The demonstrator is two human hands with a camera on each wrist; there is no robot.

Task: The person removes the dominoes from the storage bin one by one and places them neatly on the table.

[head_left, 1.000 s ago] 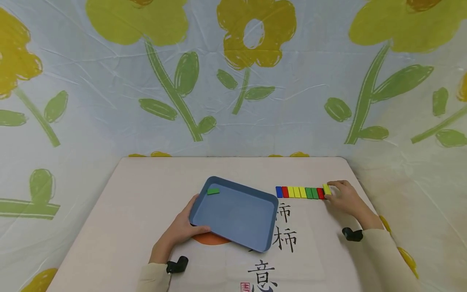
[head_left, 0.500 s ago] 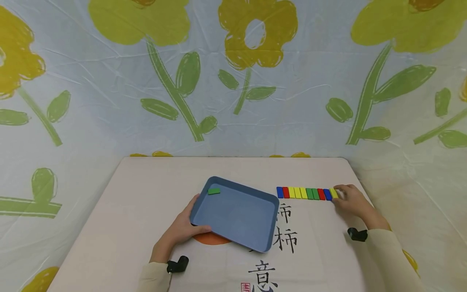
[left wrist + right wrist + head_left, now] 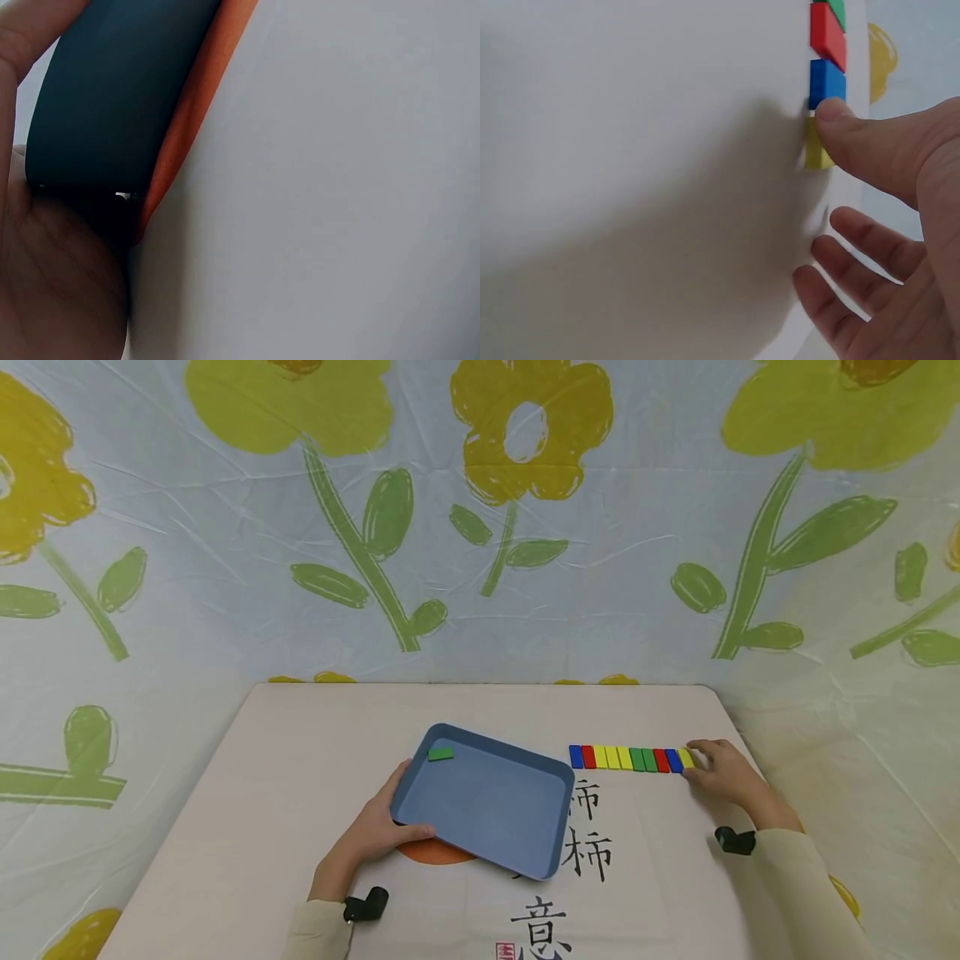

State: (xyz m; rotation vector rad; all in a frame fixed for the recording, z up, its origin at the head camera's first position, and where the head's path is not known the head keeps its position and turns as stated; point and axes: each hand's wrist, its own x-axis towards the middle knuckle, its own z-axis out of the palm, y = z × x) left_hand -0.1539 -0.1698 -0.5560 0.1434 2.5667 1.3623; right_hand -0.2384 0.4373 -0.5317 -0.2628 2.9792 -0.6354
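Note:
My left hand (image 3: 367, 831) grips the left corner of a blue-grey tray (image 3: 480, 806), thumb along the near rim and fingers at the far-left side. Inside the tray, near its upper left, lies one green block (image 3: 441, 753). In the right wrist view, the thumb of my right hand (image 3: 900, 172) lies against a yellow block (image 3: 814, 144), the last one at the right end of a row. The head view shows the right hand (image 3: 726, 775) pinching that block between thumb and index finger. Right beside it is a blue block (image 3: 826, 81), then a red block (image 3: 827, 31).
The row runs left through green blocks (image 3: 642, 760), several yellow blocks (image 3: 613, 757), and red and blue at the tray's right corner. Under the tray lies a paper sheet (image 3: 622, 910) with black characters and an orange shape (image 3: 435, 852). A flowered cloth (image 3: 600, 610) hangs behind the table.
My right hand has moved slightly right with the yellow block, which was tilted and now lies at the row's end. A blue block now shows beside it. The left hand and tray stay put.

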